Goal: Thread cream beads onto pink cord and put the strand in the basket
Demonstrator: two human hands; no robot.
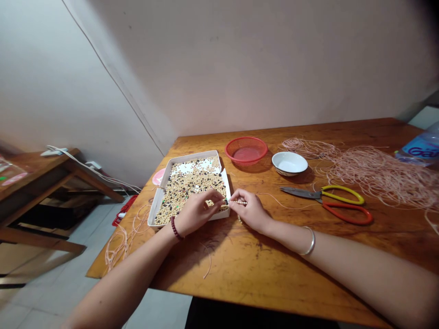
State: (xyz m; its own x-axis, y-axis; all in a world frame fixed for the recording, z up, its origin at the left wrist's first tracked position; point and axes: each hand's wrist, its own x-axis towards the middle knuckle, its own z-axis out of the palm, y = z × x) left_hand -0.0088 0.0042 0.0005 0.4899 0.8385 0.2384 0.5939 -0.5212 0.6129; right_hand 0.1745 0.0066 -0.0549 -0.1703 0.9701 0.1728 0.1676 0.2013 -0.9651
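Over the near right corner of a white shallow box (224, 214), my left hand (197, 211) pinches thumb and forefinger together; whatever lies between the tips is too small to make out. Small beads (185, 187), mostly tan with black and a few green ones, fill much of the box. My right hand (252, 211) is just outside the box's right wall, its fingertips pinched close to the left ones. A strand of pale beads (240, 221) shows at its fingers and hangs below them, partly hidden by the hand. Thin pink cord (281, 203) trails from behind that hand toward the scissors.
Yellow-and-red-handled scissors (320, 196) lie right of my hands. Behind are a red plastic basket (246, 161) and a white bowl (290, 164). A tangled heap of pink cord (373, 169) spreads rightward to a bottle (420, 148). More cord (120, 246) lies at the wooden table's left edge.
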